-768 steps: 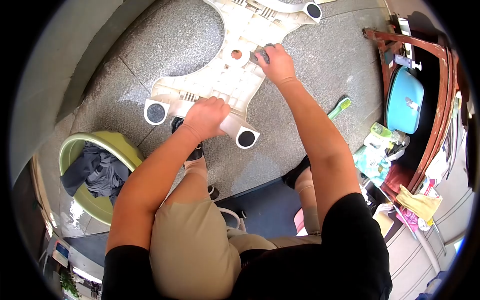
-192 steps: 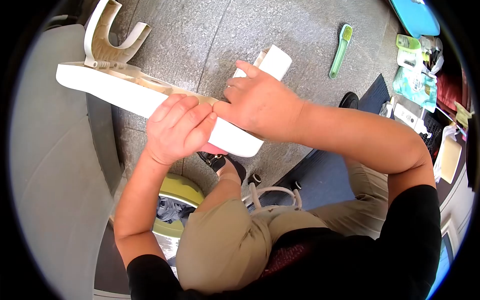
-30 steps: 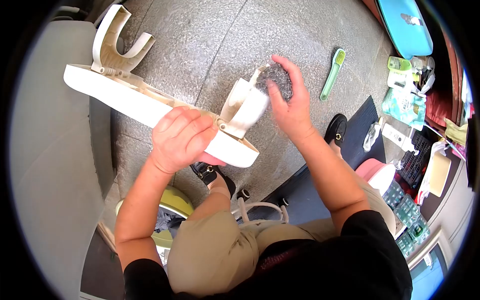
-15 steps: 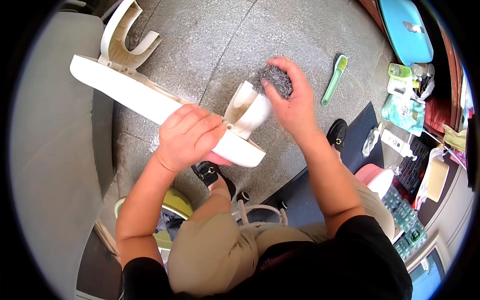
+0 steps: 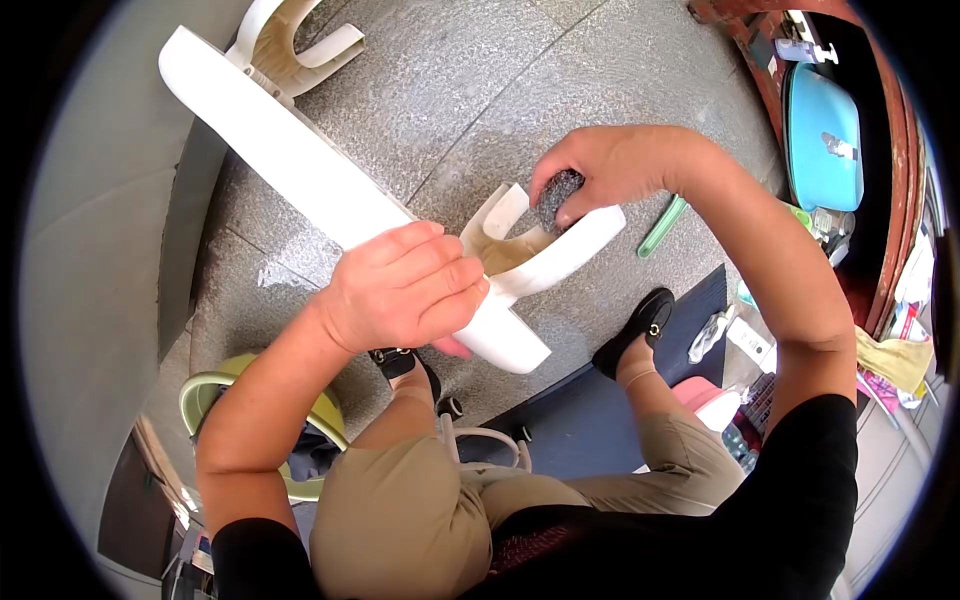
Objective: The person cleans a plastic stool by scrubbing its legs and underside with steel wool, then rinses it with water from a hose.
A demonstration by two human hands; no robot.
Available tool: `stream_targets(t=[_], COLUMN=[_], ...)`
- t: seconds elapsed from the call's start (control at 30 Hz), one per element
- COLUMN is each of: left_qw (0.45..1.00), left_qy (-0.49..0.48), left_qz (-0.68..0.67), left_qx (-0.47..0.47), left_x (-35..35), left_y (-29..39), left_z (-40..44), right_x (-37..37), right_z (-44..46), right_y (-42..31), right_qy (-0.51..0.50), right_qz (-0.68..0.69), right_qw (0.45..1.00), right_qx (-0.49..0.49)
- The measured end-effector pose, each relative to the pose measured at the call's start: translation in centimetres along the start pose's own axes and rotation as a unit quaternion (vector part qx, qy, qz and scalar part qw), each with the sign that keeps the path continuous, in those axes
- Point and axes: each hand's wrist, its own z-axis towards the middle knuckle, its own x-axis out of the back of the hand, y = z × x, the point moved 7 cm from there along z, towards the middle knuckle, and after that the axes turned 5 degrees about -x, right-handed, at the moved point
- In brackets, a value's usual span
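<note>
A long white plastic piece [image 5: 290, 150] slants across the view, with a curved, hook-like arm near each end. My left hand [image 5: 405, 285] is wrapped around its bar close to the lower end. In my right hand [image 5: 625, 165], bent at the wrist, is a grey steel wool scourer [image 5: 560, 198]. The scourer sits at the opening of the nearer curved arm [image 5: 570, 255], against or very close to its inner side; exact contact is hard to see. Brownish grime shows inside the hollow of that arm.
A green-handled brush [image 5: 662, 228] lies on the grey stone floor [image 5: 430, 80]. At left stands a large grey surface [image 5: 95, 200], with a yellow-green bucket [image 5: 215, 375] below. A blue basin [image 5: 825, 140], a pink tub [image 5: 700, 395] and a dark mat [image 5: 590, 420] are to the right.
My right hand has turned over and brought the scourer from outside the nearer curved arm's tip into its opening. The white piece is tilted more steeply, and the view has shifted.
</note>
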Motion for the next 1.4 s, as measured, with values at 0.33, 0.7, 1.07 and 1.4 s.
stream_targets(t=[0.33, 0.7, 1.07, 1.4], left_qw=[0.998, 0.998, 0.997, 0.998], left_qy=[0.016, -0.004, -0.018, -0.008], left_qz=[-0.046, -0.041, -0.052, -0.051], left_qx=[0.043, 0.04, 0.056, 0.039], left_x=[-0.3, -0.6, -0.4, -0.6], left_y=[-0.8, -1.0, -0.9, -1.0], left_z=[1.0, 1.2, 1.1, 1.2], right_x=[-8.8, -6.0, -5.9, -8.9], right_z=[7.6, 6.2, 7.3, 8.4], right_y=[-4.4, -4.9, -4.4, -4.6], right_qy=[-0.129, -0.232, -0.245, -0.171], right_qz=[-0.267, -0.309, -0.395, -0.193], right_qw=[0.955, 0.919, 0.885, 0.965], right_qx=[0.003, -0.07, -0.023, 0.059])
